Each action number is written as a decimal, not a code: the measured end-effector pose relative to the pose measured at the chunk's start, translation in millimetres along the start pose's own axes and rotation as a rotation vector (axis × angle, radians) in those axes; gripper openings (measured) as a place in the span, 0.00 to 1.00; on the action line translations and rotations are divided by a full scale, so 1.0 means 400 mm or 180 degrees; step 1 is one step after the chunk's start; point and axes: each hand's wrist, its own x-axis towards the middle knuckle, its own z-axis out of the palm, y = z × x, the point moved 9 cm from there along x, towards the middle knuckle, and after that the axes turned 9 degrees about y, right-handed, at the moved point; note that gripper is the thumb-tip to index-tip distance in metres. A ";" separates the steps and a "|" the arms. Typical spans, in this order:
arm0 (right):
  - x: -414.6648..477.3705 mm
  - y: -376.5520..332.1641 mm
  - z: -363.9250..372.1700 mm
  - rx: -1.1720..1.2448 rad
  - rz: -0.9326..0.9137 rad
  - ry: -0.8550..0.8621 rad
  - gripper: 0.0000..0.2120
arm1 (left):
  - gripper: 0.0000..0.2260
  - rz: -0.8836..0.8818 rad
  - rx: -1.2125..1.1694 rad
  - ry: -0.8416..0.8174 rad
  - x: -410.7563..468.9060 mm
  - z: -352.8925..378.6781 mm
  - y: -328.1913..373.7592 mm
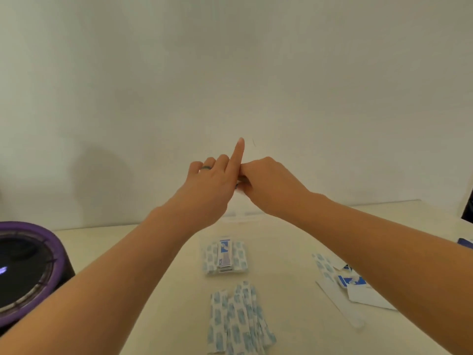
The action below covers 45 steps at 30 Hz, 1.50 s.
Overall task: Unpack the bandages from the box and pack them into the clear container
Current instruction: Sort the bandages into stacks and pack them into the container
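You are holding both hands up in front of the pale wall, and they are meeting above the far edge of the bench. Your right hand is curling its fingers tight against the base of your left index finger. Your left hand is pointing that finger straight up while its other fingers, one wearing a dark ring, are folding down. Something small and dark is showing in the gap between the two hands, but it is too hidden to name, so I cannot tell whether either grip is closing on anything. Just below the hands a faint see-through shape is lying on the bench by the wall; it is too pale to say whether it is the clear container. Nearer you, at the middle of the bench, a neat stack of bandages in blue-and-white wrappers is lying with a small printed packet on top. Nearer still, a loose pile of bandages is fanning out by the bottom edge. Beside your right forearm the opened-out blue-and-white box is lying flat, with a single bandage just beside it and a long white strip in front. At the left edge a round purple-rimmed device with a dark centre is sitting on the bench, and a dark blue object is peeking in at the right edge.
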 end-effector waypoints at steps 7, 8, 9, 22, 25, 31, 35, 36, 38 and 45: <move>-0.071 0.163 0.205 0.0151 0.1319 -0.1812 0.10 | 0.17 -0.1010 -0.1476 -0.1320 -0.107 0.130 -0.079; -0.087 0.177 0.231 0.0119 0.1456 -0.2061 0.08 | 0.15 -0.1030 -0.1549 -0.1520 -0.113 0.149 -0.070; -0.100 0.183 0.252 0.0060 0.1533 -0.2283 0.06 | 0.14 -0.1043 -0.1616 -0.1752 -0.114 0.167 -0.056; -0.186 0.196 0.359 -0.0009 0.2132 -0.3460 0.05 | 0.15 -0.1452 -0.1743 -0.4205 -0.171 0.394 0.039; -0.191 0.198 0.356 -0.0108 0.2030 -0.3441 0.08 | 0.16 -0.1320 -0.1548 -0.4229 -0.171 0.407 0.043; -0.167 0.192 0.355 -0.0741 0.1493 -0.3371 0.16 | 0.16 -0.1217 -0.1445 -0.4198 -0.167 0.415 0.051; -0.145 0.177 0.367 -0.0725 0.1297 -0.3249 0.14 | 0.15 -0.1205 -0.1412 -0.4177 -0.166 0.419 0.047; -0.142 0.172 0.368 -0.0656 0.1296 -0.3189 0.15 | 0.15 -0.1190 -0.1393 -0.4182 -0.167 0.419 0.047; -0.148 0.172 0.373 -0.0468 0.1429 -0.3231 0.16 | 0.15 -0.1149 -0.1374 -0.4168 -0.166 0.418 0.047; -0.185 0.200 0.398 0.0231 0.2414 -0.3403 0.13 | 0.15 -0.1107 -0.1330 -0.4166 -0.166 0.418 0.048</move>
